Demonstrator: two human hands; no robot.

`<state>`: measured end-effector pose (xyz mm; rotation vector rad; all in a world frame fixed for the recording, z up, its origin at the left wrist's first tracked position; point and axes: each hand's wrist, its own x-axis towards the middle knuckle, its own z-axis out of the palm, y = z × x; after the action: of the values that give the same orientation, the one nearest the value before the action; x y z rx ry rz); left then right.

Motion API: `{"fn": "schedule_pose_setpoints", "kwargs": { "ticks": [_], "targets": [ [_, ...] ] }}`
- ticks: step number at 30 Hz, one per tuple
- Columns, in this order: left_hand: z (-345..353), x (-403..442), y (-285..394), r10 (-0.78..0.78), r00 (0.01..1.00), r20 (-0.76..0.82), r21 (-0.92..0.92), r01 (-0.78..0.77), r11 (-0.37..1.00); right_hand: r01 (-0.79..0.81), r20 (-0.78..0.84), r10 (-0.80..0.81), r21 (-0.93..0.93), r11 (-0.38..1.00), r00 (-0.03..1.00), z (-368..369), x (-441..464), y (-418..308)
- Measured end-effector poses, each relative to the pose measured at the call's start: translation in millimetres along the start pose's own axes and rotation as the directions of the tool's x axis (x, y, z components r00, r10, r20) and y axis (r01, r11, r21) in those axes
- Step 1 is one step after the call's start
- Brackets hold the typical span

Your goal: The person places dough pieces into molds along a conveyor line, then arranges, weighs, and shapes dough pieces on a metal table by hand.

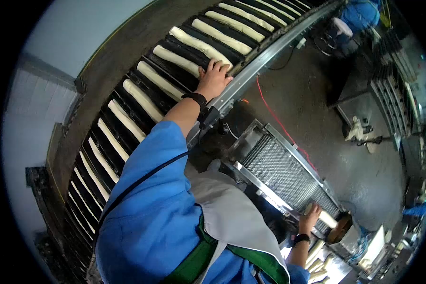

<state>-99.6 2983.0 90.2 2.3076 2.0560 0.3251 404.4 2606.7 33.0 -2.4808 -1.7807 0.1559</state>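
Observation:
My left hand (215, 78) rests at the near end of a long pale dough strip (199, 46), its fingers apart and touching the dough. That strip lies in a dark trough among several others on the curved conveyor (270, 53). Far to the lower right, my right hand (310, 218) grips a short, thick dough roll (327, 219) over the end of a ridged metal mesh belt (284, 165). My fingers partly cover the roll. Below that hand, several more dough rolls (317, 262) lie on a bright surface.
A metal box (343, 236) stands at the mesh belt's end. A red cord (274, 113) runs across the floor past the belt. A metal rack (388, 104) stands at right. A person in blue (359, 16) is at the upper right. A black cord (151, 173) crosses my left sleeve.

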Motion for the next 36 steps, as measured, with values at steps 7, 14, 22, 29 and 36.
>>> {"fn": "schedule_pose_setpoints", "kwargs": {
  "ticks": [7, 14, 22, 29, 36],
  "targets": [
    [-21.1, 3.1, 7.1, -0.034, 0.994, 0.101, -0.032, 0.037, 0.999, -0.246, 0.098, 0.29, -0.318, 0.916, 0.952, 0.4, 25.8, -61.1],
    [-6.7, 9.0, -1.9, -0.008, 0.997, 0.077, -0.049, 0.012, 0.999, -0.007, -0.047, 0.014, 0.147, 0.989, 0.999, -12.4, 26.0, -35.0],
    [-23.2, 1.2, 14.3, -0.048, 0.994, 0.098, 0.034, 0.045, 0.998, 0.089, 0.27, 0.811, 0.926, -0.366, 0.52, -57.2, -136.2, 49.1],
    [-26.2, -1.9, 21.3, -0.04, 0.995, 0.088, 0.015, 0.039, 0.999, -0.116, 0.183, 0.977, 0.974, -0.196, -0.113, 42.1, -297.7, 72.0],
    [-14.4, 1.1, 11.4, -0.021, 1.0, -0.013, 0.018, 0.021, 1.0, -0.307, 0.117, 0.931, 0.924, -0.229, -0.345, 61.9, -321.2, 52.0]
  ]
}}
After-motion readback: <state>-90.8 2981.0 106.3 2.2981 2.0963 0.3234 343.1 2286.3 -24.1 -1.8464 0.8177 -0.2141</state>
